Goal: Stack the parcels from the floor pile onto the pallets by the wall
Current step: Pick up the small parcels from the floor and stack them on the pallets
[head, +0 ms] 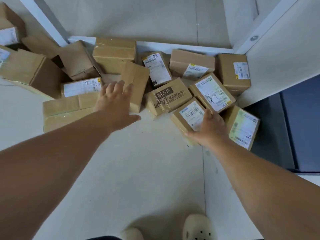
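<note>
Several brown cardboard parcels lie in a loose pile on the pale floor against the wall. My left hand (116,101) reaches out with fingers spread over a tilted plain box (136,84), fingertips at its near face, gripping nothing. My right hand (210,127) grips a small box with a white barcode label (187,116) at the pile's near right, thumb on its front edge and fingers over its far side. A box with black printed characters (168,99) lies just left of it. No pallet is in view.
A long flat parcel (69,110) lies at the near left. White shelf uprights (46,21) rise at the back left and a white panel (277,58) at the right. A dark blue strip (301,129) borders the right. My foam clogs (197,227) stand on open floor.
</note>
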The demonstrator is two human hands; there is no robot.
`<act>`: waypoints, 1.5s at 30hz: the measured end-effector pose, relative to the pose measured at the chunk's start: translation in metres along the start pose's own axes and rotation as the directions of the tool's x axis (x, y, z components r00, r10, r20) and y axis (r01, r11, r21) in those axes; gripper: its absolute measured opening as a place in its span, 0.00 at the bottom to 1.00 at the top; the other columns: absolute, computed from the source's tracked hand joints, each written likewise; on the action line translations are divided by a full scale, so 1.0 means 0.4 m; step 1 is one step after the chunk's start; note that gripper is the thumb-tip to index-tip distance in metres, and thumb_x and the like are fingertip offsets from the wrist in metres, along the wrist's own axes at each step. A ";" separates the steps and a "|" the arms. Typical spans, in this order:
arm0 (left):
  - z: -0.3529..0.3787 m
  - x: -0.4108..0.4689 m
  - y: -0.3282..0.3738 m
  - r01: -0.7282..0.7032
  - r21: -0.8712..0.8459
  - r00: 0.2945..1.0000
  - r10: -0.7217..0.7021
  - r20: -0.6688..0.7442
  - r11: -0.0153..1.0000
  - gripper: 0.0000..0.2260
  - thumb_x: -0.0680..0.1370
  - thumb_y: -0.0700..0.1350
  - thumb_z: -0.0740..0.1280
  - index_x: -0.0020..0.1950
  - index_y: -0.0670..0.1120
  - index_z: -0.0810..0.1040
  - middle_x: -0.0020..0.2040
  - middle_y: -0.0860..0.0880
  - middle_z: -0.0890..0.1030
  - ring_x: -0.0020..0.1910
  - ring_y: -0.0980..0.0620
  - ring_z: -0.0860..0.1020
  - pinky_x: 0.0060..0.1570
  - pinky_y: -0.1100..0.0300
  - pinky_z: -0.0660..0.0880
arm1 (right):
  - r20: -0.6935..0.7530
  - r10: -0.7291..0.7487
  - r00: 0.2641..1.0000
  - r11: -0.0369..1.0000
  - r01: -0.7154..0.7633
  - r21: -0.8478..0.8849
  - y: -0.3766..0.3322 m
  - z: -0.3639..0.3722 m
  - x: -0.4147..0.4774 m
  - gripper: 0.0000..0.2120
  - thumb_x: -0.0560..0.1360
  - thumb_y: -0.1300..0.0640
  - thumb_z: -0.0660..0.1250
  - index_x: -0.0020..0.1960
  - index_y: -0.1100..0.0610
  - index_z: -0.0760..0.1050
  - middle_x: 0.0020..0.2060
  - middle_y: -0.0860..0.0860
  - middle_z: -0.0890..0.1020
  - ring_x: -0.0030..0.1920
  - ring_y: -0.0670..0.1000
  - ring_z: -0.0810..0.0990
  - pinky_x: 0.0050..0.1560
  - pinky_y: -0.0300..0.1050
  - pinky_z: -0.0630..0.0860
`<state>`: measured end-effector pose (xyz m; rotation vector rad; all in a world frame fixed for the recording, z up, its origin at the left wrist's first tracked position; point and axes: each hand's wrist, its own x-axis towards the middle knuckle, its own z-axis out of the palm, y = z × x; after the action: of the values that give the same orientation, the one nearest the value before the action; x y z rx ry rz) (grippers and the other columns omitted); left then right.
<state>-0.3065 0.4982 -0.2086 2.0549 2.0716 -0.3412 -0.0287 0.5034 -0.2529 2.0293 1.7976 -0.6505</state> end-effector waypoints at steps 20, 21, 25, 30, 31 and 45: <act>0.025 -0.003 0.348 0.330 -0.901 0.907 0.169 0.386 0.283 0.43 0.71 0.55 0.75 0.77 0.50 0.52 0.69 0.53 0.68 0.63 0.51 0.71 0.54 0.58 0.70 | -0.292 0.240 0.926 0.796 -0.016 0.605 -0.009 0.036 -0.128 0.53 0.64 0.38 0.73 0.80 0.50 0.49 0.70 0.53 0.64 0.72 0.57 0.61 0.73 0.57 0.60; 0.022 0.000 0.353 0.357 -0.903 0.904 0.156 0.398 0.238 0.42 0.71 0.52 0.76 0.76 0.50 0.54 0.64 0.55 0.71 0.58 0.52 0.72 0.47 0.60 0.70 | -0.292 0.232 0.928 0.794 -0.007 0.608 -0.015 0.029 -0.131 0.53 0.65 0.38 0.73 0.80 0.50 0.48 0.71 0.53 0.64 0.73 0.55 0.60 0.74 0.56 0.59; 0.013 0.017 0.324 0.396 -0.903 0.910 0.059 0.410 0.168 0.32 0.71 0.49 0.75 0.67 0.52 0.60 0.53 0.54 0.76 0.51 0.53 0.76 0.41 0.57 0.72 | -0.264 0.111 0.958 0.757 0.090 0.647 -0.007 0.014 -0.120 0.54 0.64 0.29 0.70 0.80 0.48 0.50 0.73 0.51 0.64 0.74 0.54 0.60 0.73 0.59 0.60; -0.007 0.017 0.250 0.454 -0.873 0.882 0.052 0.469 0.180 0.35 0.64 0.55 0.76 0.67 0.55 0.64 0.58 0.53 0.79 0.56 0.47 0.78 0.59 0.41 0.75 | -0.343 0.332 0.879 0.829 -0.099 0.550 0.100 -0.002 -0.060 0.45 0.72 0.30 0.62 0.79 0.55 0.56 0.75 0.56 0.64 0.75 0.59 0.61 0.73 0.62 0.61; -0.009 0.017 0.241 0.458 -0.869 0.878 0.058 0.476 0.187 0.35 0.62 0.56 0.75 0.66 0.56 0.64 0.58 0.54 0.79 0.56 0.47 0.78 0.60 0.40 0.74 | -0.296 0.416 0.860 0.835 -0.232 0.499 0.127 -0.001 -0.048 0.44 0.74 0.33 0.64 0.80 0.56 0.53 0.77 0.58 0.60 0.76 0.60 0.58 0.74 0.61 0.59; -0.010 0.029 0.237 0.503 -0.846 0.844 0.108 0.525 0.175 0.20 0.76 0.51 0.69 0.67 0.56 0.70 0.58 0.51 0.81 0.56 0.48 0.78 0.57 0.46 0.73 | 0.037 0.648 0.761 0.640 -0.570 0.515 0.223 0.066 -0.016 0.48 0.68 0.37 0.71 0.75 0.60 0.52 0.66 0.62 0.67 0.64 0.62 0.67 0.52 0.54 0.70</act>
<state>-0.2120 0.5107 -0.2104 0.7184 1.4723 0.3908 0.0562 0.4718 -0.2747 2.8935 0.8941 -0.8048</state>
